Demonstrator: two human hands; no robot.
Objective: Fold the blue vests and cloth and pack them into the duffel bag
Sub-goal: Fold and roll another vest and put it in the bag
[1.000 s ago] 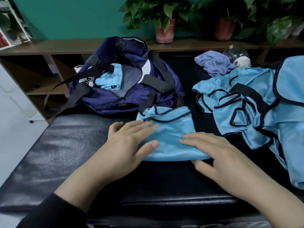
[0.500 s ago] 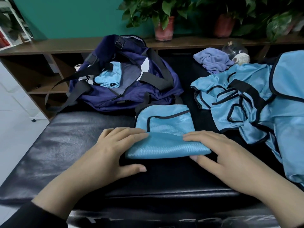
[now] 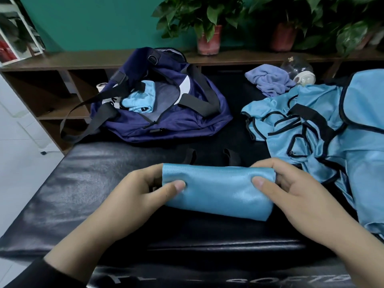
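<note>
Two hands on one folded vest [image 3: 218,192], low centre of view, on the black padded bench [image 3: 87,183]. Left hand [image 3: 137,196] pinches the vest's 9 o'clock end, thumb on top, fingers curled out of sight behind. Right hand [image 3: 291,190] does the same at the 3 o'clock end, thumb pressed into the fabric. An end-to-end grip of this kind likely keeps the layers from sliding apart, since the cloth looks slick and shiny.

Long axis runs 9 to 3, tilted slightly so the right end sits nearer the viewer. Folded edge faces up and away, toward 12. Two black strap loops [image 3: 209,156] poke out behind it at 12.

Duffel bag [image 3: 166,113] lies at 11 o'clock from the vest, mouth unzipped and facing up, one folded vest in the bag [image 3: 141,99] at its left end. Open mouth suggests it is left ready for the next bundle.

Unfolded vests [image 3: 324,129] heaped at 2 o'clock, near the right hand. Purple cloth [image 3: 270,80] crumpled at 1 o'clock, well apart, beside a clear glass object.

Judgement: fold about finished; the carry toward 11 comes next.
</note>
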